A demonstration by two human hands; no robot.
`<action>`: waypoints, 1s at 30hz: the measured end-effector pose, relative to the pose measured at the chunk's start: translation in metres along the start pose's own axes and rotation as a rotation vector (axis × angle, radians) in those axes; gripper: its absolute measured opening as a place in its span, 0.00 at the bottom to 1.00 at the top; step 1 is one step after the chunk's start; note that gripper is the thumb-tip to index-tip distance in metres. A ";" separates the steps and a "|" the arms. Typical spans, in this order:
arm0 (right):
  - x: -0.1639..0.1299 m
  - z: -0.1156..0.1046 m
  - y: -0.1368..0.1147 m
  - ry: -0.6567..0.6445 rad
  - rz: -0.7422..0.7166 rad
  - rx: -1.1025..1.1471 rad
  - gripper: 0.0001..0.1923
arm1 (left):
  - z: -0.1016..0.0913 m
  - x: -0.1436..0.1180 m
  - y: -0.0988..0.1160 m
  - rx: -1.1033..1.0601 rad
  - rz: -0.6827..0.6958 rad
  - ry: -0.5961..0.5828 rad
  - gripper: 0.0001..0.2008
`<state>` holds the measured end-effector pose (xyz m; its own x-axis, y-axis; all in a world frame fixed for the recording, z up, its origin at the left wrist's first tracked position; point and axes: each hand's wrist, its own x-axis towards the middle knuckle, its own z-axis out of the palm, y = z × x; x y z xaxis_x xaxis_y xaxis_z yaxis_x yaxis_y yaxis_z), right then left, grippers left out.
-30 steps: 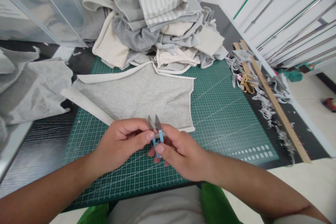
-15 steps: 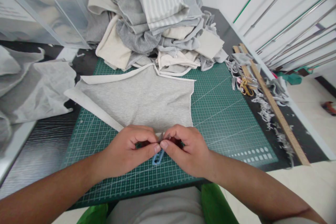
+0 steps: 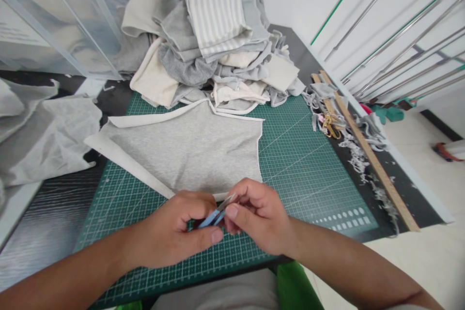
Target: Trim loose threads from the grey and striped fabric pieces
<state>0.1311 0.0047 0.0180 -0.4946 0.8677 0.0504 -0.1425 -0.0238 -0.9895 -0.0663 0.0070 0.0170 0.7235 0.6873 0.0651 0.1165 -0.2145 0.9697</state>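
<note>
A pair of small thread snips (image 3: 214, 217) with blue handles and metal blades is between my two hands, above the cutting mat. My right hand (image 3: 259, 218) is closed, its thumb and fingers pinching the blade end. The blue handles run into the curled fingers of my left hand (image 3: 178, 232), whose thumb lies alongside; part of its grip is hidden. Just beyond the hands, a grey fabric piece (image 3: 196, 150) with pale turned edges lies spread on the mat, its near edge partly covered by my fingers.
A green gridded cutting mat (image 3: 290, 155) covers the table. Behind it rises a heap of folded fabrics (image 3: 218, 34). Gold-handled scissors (image 3: 331, 127), scraps and a wooden strip (image 3: 374, 160) lie to the right. Pale cloth (image 3: 51, 131) and a translucent bin (image 3: 72, 19) are at left.
The snips have turned from pointing away from me to slanting, blades up to the right and handles towards my left hand. My hands have drawn slightly back from the fabric edge.
</note>
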 end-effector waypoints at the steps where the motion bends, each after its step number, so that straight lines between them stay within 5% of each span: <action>1: 0.001 0.000 0.001 0.024 0.038 0.073 0.06 | 0.000 0.000 0.000 -0.025 0.000 0.000 0.09; 10: 0.014 -0.013 0.001 0.163 0.171 0.162 0.12 | -0.007 -0.007 -0.009 -0.025 -0.270 0.220 0.18; 22: 0.015 -0.016 0.001 0.076 0.222 0.128 0.10 | -0.013 -0.021 -0.036 -0.211 -0.329 0.483 0.15; 30: 0.012 -0.016 0.003 0.109 0.060 -0.385 0.09 | -0.016 -0.015 -0.024 -0.013 -0.322 0.516 0.17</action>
<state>0.1381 0.0231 0.0131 -0.3950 0.9187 -0.0028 0.2260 0.0942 -0.9696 -0.0910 0.0133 -0.0037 0.2300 0.9645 -0.1297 0.2642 0.0664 0.9622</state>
